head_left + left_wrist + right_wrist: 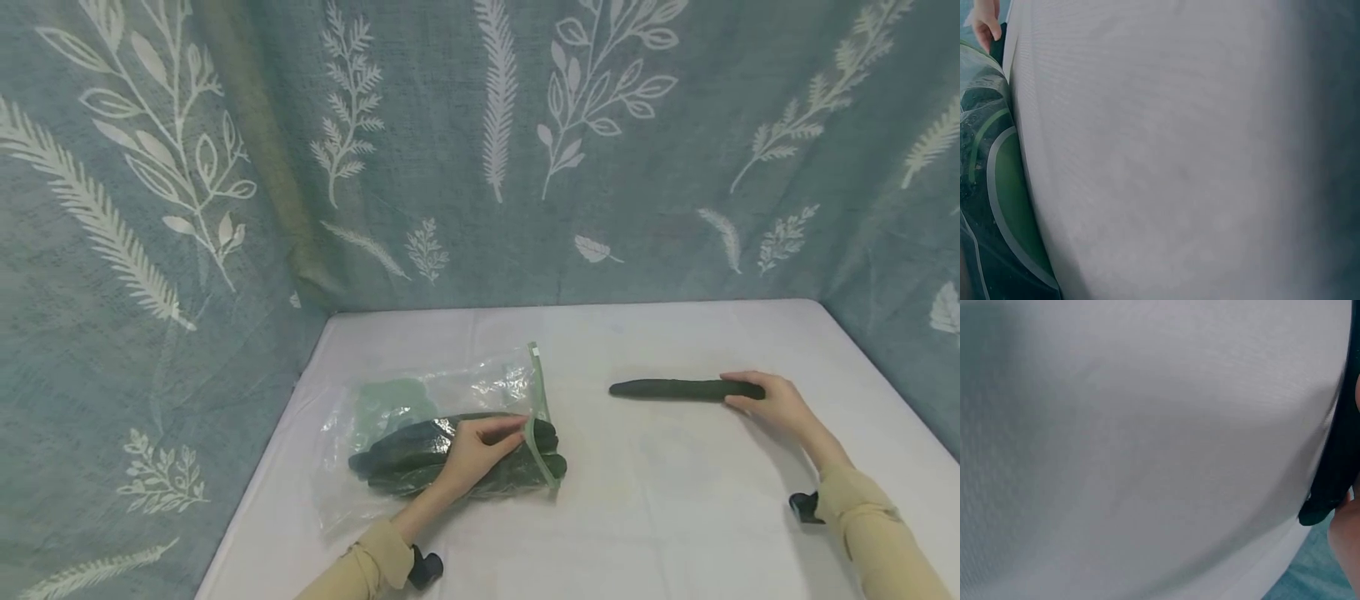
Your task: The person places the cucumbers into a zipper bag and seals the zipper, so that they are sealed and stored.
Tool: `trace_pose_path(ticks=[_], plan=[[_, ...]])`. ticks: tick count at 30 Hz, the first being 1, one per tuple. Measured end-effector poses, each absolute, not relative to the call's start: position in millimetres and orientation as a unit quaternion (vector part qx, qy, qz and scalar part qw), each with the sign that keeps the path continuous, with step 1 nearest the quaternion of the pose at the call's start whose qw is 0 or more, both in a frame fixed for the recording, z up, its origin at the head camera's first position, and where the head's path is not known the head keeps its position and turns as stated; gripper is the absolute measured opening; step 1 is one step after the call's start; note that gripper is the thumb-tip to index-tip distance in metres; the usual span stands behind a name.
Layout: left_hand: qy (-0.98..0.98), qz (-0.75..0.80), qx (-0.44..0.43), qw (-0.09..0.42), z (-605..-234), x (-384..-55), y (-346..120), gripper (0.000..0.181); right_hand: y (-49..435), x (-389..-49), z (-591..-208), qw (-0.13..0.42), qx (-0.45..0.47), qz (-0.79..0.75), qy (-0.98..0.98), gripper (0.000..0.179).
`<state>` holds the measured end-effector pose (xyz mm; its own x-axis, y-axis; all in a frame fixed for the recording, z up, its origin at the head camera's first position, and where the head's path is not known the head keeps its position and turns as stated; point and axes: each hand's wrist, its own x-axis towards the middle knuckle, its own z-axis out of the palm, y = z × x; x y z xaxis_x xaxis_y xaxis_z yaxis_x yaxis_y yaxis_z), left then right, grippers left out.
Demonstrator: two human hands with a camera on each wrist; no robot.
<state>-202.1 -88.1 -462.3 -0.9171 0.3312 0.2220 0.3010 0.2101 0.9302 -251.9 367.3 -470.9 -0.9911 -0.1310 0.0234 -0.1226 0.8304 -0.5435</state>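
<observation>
A clear zip bag (480,385) with a green zip strip (538,383) lies on the left half of the table, its mouth facing right. Inside are several dark green cucumbers (420,446), some ends showing at the mouth. With thumb and fingers my left hand (472,450) pinches the bag's rim near the mouth. To the right, a long single cucumber (671,389) lies crosswise, and my right hand (780,408) grips its right end. The right wrist view shows that cucumber (1334,469) at the edge, fingers partly cut off. In the left wrist view, the bag (1019,206) fills the left side.
A white cloth (660,492) covers the table. Teal leaf-patterned curtains (465,250) hang behind it and along both sides. Dark wrist cameras (426,568) sit by the sleeve cuffs.
</observation>
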Motion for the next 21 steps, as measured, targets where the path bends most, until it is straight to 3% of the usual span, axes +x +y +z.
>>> trace_pose_path(ticks=[21], plan=[[0.779,0.594,0.198,0.012,-461.6,-202.4,-86.2,0.025,368.7,-251.9,-475.0,-0.003,-0.067,-0.294,0.953,0.043]])
